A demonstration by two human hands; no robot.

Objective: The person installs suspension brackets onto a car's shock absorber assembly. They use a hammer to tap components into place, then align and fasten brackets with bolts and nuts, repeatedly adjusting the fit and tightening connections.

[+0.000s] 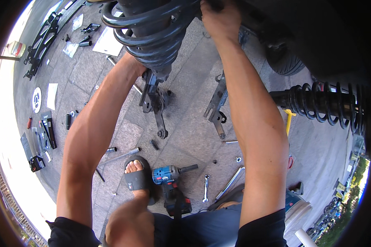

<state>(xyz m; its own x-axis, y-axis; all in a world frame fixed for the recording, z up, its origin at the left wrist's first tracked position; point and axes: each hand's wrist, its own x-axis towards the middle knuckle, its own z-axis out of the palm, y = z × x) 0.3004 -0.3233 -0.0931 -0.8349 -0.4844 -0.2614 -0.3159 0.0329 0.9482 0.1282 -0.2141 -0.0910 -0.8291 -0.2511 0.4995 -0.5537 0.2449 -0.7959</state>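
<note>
A large black coil-spring shock absorber (152, 37) hangs at the top centre, narrowing downward into a metal bracket with a link arm (156, 99). My left hand (137, 65) reaches behind the lower end of the spring, which hides its fingers. Higher up and to the right, my right hand (221, 19) is curled around a dark part at the picture's upper edge. What it grips is too dark to make out. Between my forearms, a second metal bracket (216, 107) lies on the paving.
A second coil-spring shock absorber (325, 103) juts in at the right, below a dark tyre (286, 61). Near my sandalled foot (136, 175) lie a blue cordless impact wrench (165, 175), a combination wrench (206, 188) and a ratchet (231, 183). Loose parts and packets (71, 49) scatter leftward.
</note>
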